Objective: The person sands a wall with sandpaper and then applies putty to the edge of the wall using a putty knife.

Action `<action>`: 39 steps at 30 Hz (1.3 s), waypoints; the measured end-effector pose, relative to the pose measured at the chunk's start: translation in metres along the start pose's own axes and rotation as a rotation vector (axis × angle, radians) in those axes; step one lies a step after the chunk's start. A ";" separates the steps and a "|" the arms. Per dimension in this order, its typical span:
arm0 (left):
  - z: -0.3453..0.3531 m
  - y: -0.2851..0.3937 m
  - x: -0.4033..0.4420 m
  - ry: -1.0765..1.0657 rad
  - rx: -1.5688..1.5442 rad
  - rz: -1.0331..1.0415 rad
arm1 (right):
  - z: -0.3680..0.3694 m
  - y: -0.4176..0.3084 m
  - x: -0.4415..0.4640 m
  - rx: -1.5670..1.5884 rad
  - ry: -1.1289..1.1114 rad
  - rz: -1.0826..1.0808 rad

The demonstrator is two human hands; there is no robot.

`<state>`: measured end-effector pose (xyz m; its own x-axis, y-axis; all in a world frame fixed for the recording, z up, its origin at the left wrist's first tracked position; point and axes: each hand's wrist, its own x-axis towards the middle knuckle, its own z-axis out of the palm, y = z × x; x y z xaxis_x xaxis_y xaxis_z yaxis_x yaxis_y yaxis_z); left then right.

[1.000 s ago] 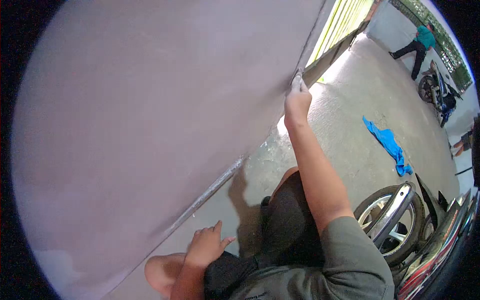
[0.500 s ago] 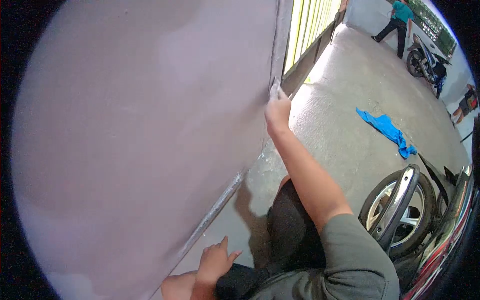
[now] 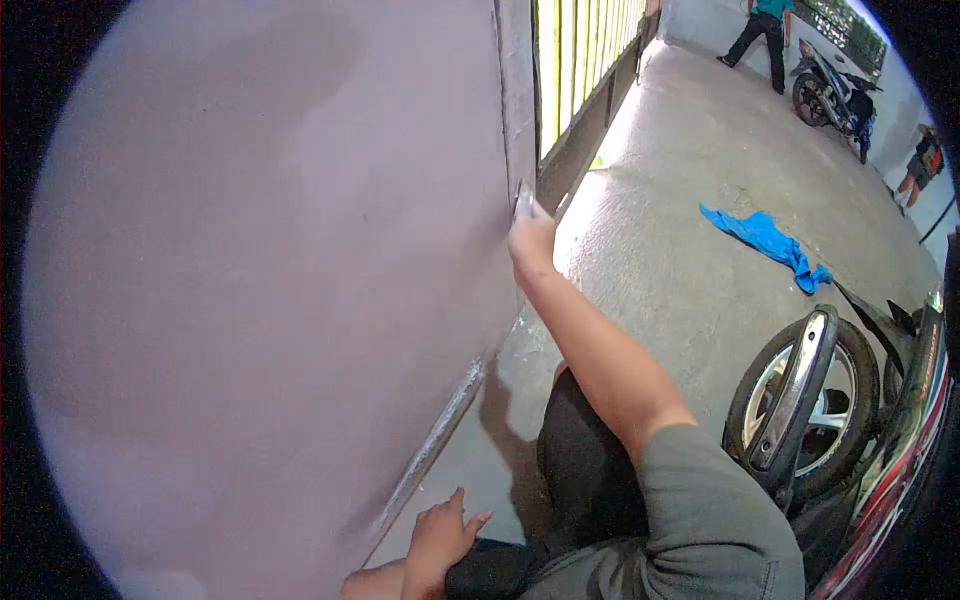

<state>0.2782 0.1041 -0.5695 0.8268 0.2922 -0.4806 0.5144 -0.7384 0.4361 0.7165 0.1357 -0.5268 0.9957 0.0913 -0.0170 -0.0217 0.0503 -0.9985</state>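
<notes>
My right hand [image 3: 531,238] is raised at the edge of a pale pinkish wall [image 3: 280,270], its fingers closed on a small light-coloured piece [image 3: 523,203] that touches the wall edge; what the piece is cannot be made out. Low in the view, my left hand [image 3: 445,530] hangs over my knee, with the index finger and thumb stretched apart and nothing held. A whitish strip [image 3: 430,450] runs along the wall's foot, just above the left hand.
A barred gate [image 3: 590,60] adjoins the wall edge. A blue cloth [image 3: 765,237] lies on the floor [image 3: 660,280]. One motorcycle [image 3: 890,450] is close on the right, another [image 3: 835,100] farther back. Two people [image 3: 765,35] [image 3: 922,165] are in the distance.
The view has turned, so the wall edge, gate and my right hand appear farther left. The right hand stays at the wall edge. My left hand appears lower, still open.
</notes>
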 end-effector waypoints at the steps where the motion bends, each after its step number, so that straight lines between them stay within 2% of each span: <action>1: 0.004 -0.001 -0.002 0.002 0.007 0.003 | -0.002 -0.001 0.006 -0.006 0.001 0.006; 3: -0.002 0.007 -0.005 -0.013 0.015 -0.011 | -0.003 0.006 0.019 0.119 0.010 0.060; 4: -0.007 0.008 -0.004 -0.014 0.024 -0.026 | 0.004 0.035 0.031 0.237 -0.030 0.039; 6: -0.008 0.003 -0.004 -0.001 0.003 -0.019 | 0.001 0.006 0.008 0.163 -0.049 0.045; 8: -0.002 0.003 -0.009 -0.011 -0.030 -0.013 | -0.003 0.008 0.003 0.068 -0.064 0.065; 10: -0.009 0.006 -0.005 -0.035 -0.020 -0.035 | 0.001 0.018 0.029 0.200 -0.073 0.047; 13: -0.010 0.004 -0.006 -0.036 -0.018 -0.022 | 0.013 0.031 0.003 0.098 0.026 0.001; 14: -0.011 0.006 -0.007 -0.037 -0.023 -0.023 | 0.011 0.013 0.000 0.241 0.002 0.003; 19: -0.012 0.007 -0.009 -0.005 0.056 -0.045 | 0.007 0.017 0.018 0.185 -0.021 0.088; 22: -0.006 0.000 -0.009 -0.064 0.027 -0.076 | 0.003 0.010 0.011 0.005 0.036 -0.031; 25: -0.014 0.010 -0.010 -0.068 0.090 -0.100 | -0.006 -0.012 0.024 0.185 -0.085 0.019; 27: -0.010 0.006 -0.009 -0.069 0.063 -0.103 | -0.005 -0.030 -0.015 -0.073 -0.058 -0.159; 28: -0.009 0.004 -0.009 -0.081 0.030 -0.106 | -0.003 -0.026 -0.021 -0.007 -0.081 -0.308; 31: -0.010 0.006 -0.009 -0.101 0.063 -0.118 | -0.006 -0.038 0.005 0.028 -0.108 -0.310; 32: -0.010 0.008 -0.009 -0.100 0.062 -0.116 | -0.012 -0.055 -0.002 0.115 -0.141 -0.202; 33: -0.012 0.010 -0.010 -0.087 0.042 -0.102 | -0.012 -0.052 -0.009 0.117 -0.138 -0.203; 35: -0.014 0.009 -0.008 -0.067 0.028 -0.085 | -0.005 -0.045 -0.023 -0.016 -0.106 -0.447; 37: -0.006 0.003 -0.006 -0.058 0.014 -0.043 | 0.001 -0.052 -0.005 -0.024 -0.075 -0.473; 39: -0.008 0.008 -0.005 -0.066 0.048 -0.070 | 0.000 -0.066 0.024 0.083 -0.064 -0.403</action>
<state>0.2796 0.1019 -0.5573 0.7718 0.3040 -0.5585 0.5571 -0.7466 0.3636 0.7421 0.1343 -0.4616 0.9183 0.1091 0.3806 0.3593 0.1742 -0.9168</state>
